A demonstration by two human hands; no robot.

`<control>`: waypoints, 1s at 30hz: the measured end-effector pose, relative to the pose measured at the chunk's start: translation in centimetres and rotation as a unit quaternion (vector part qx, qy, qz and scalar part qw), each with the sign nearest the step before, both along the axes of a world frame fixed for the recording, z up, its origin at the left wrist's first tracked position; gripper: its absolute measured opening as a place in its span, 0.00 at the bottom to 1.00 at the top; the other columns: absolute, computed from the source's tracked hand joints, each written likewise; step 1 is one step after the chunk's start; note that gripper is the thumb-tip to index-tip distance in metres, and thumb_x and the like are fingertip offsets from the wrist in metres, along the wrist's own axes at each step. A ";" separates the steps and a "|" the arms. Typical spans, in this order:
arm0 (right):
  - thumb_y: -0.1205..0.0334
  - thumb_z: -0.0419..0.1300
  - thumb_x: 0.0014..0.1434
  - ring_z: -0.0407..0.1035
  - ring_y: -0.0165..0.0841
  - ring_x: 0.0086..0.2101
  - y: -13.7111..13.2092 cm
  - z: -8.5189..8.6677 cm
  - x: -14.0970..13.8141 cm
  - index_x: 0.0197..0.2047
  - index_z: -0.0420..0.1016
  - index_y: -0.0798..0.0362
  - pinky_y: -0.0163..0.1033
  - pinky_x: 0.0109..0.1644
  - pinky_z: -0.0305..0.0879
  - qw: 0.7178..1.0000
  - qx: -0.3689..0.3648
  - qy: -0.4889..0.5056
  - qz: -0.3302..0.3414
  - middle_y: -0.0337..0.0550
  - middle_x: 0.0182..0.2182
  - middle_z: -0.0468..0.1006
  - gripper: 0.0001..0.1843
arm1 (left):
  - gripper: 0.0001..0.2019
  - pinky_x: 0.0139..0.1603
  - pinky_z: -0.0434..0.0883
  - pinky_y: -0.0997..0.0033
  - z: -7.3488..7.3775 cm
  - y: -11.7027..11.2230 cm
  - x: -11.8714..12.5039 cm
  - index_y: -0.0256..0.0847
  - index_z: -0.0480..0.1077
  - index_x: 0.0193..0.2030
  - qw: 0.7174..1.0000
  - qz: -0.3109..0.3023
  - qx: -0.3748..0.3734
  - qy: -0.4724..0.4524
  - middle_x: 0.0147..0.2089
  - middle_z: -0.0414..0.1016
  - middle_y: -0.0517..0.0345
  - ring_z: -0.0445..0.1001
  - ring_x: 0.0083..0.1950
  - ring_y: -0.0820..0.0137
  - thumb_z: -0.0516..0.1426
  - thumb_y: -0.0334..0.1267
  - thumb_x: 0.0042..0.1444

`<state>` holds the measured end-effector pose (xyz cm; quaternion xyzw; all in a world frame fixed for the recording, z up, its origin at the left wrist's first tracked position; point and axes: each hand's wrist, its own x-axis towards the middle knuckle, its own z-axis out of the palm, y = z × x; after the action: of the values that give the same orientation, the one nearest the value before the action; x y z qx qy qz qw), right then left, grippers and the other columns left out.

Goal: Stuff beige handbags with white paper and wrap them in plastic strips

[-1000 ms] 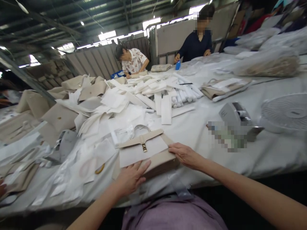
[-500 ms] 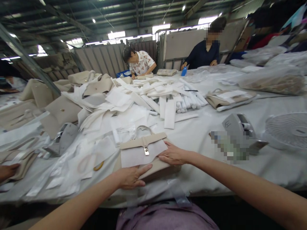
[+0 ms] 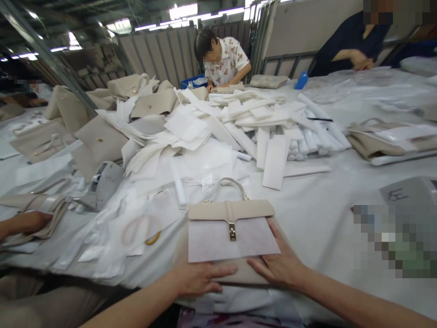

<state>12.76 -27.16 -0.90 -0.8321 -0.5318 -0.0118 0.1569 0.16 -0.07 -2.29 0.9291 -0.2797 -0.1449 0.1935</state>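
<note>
A beige handbag (image 3: pixel 239 272) lies nearly flat at the table's front edge, its handle pointing away from me. Its flap (image 3: pixel 208 210) has a gold turn-lock clasp (image 3: pixel 232 231), and a white sheet (image 3: pixel 208 241) sticks out from under the flap, covering much of the front. My left hand (image 3: pixel 196 278) grips the lower left of the bag, thumb and forefinger along its front. On the right side, my right hand (image 3: pixel 282 262) holds the bag, with some fingers hidden behind the sheet.
White paper pieces and padding rolls (image 3: pixel 252 118) are heaped ahead. More beige bags (image 3: pixel 99 136) lie left, beside a grey tape dispenser (image 3: pixel 105 182). A tape roll (image 3: pixel 152 238) is left of my bag. Another person's hand (image 3: pixel 30 224) touches a bag far left; two people work across the table.
The bag has turned to face me more squarely. My right hand has shifted from the sheet's edge down along the bag's right side. The view has moved closer and swung.
</note>
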 end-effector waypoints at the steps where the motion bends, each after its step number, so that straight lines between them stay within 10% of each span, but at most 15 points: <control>1: 0.49 0.54 0.60 0.56 0.52 0.59 -0.1 -0.9 0.0 0.63 0.63 0.48 0.64 0.67 0.39 1.000 0.006 -0.018 -0.005 0.49 0.58 0.68 0.29 | 0.31 0.67 0.54 0.56 -0.7 0.1 -0.1 0.66 0.44 0.67 1.000 -0.001 -0.002 -0.015 0.70 0.53 0.66 0.60 0.65 0.57 0.53 0.52 0.60; 8: 0.51 0.56 0.59 0.59 0.53 0.58 -0.2 -3.8 0.7 0.62 0.64 0.49 0.65 0.65 0.42 0.995 0.019 -0.095 -0.003 0.51 0.56 0.71 0.29 | 0.30 0.69 0.48 0.54 -1.3 0.6 0.8 0.66 0.44 0.67 0.998 0.000 -0.024 -0.059 0.71 0.50 0.66 0.52 0.70 0.59 0.50 0.55 0.61; 17: 0.48 0.60 0.53 0.72 0.50 0.43 3.9 0.9 -3.0 0.50 0.70 0.59 0.51 0.47 0.68 0.974 -0.181 0.134 -0.019 0.60 0.45 0.76 0.27 | 0.30 0.51 0.69 0.59 1.5 -0.6 -0.2 0.65 0.53 0.65 0.990 0.088 -0.003 -0.107 0.58 0.69 0.55 0.72 0.53 0.58 0.52 0.61 0.56; 22: 0.62 0.55 0.54 0.73 0.47 0.42 4.0 1.7 -2.8 0.46 0.69 0.58 0.48 0.46 0.68 0.964 -0.218 0.153 -0.001 0.59 0.42 0.77 0.16 | 0.13 0.48 0.70 0.63 3.3 -1.9 -4.6 0.43 0.69 0.51 0.930 0.229 -0.108 -0.268 0.45 0.75 0.51 0.72 0.46 0.66 0.50 0.42 0.63; 30: 0.65 0.52 0.52 0.72 0.44 0.44 3.6 1.8 -1.9 0.47 0.69 0.57 0.45 0.50 0.67 0.962 -0.223 0.158 0.020 0.56 0.43 0.77 0.18 | 0.17 0.54 0.69 0.52 -2.4 -6.0 -11.9 0.38 0.66 0.55 0.912 0.318 -0.018 -0.259 0.55 0.73 0.48 0.68 0.55 0.58 0.53 0.39 0.60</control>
<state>10.88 -23.58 0.90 -0.8264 -0.5062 0.2416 0.0493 -11.71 -6.05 -4.65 0.9701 -0.0123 0.1756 0.1671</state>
